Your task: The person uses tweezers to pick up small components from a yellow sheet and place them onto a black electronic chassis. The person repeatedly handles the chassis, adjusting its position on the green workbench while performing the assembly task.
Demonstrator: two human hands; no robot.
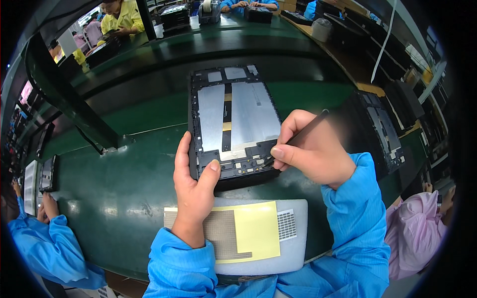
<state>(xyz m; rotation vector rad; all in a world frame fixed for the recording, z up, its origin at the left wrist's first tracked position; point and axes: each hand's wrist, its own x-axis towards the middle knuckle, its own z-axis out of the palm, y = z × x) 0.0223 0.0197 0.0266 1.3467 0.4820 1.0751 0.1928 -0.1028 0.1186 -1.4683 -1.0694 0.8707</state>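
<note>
A tablet housing [251, 111] with a black frame, silver metal plates and a dark ribbon cable [227, 111] down its middle lies before me on a dark block. My left hand [195, 186] grips its lower left corner, with the thumb on the front edge and the fingers along the side. Between the thumb and fingers of my right hand [308, 149] is a pair of dark tweezers [309, 128], slanting up to the right. Their tips are at the housing's lower right corner, near small parts, and are partly hidden by my fingers.
Below the housing, a white foam sheet [298, 258] carries a yellow sticker sheet [258, 228] and a small black-patterned label sheet [286, 225]. Another tablet housing [380, 124] stands at the right. A dark metal post [74, 94] rises at the left. Co-workers sit on both sides and across the green bench [119, 198].
</note>
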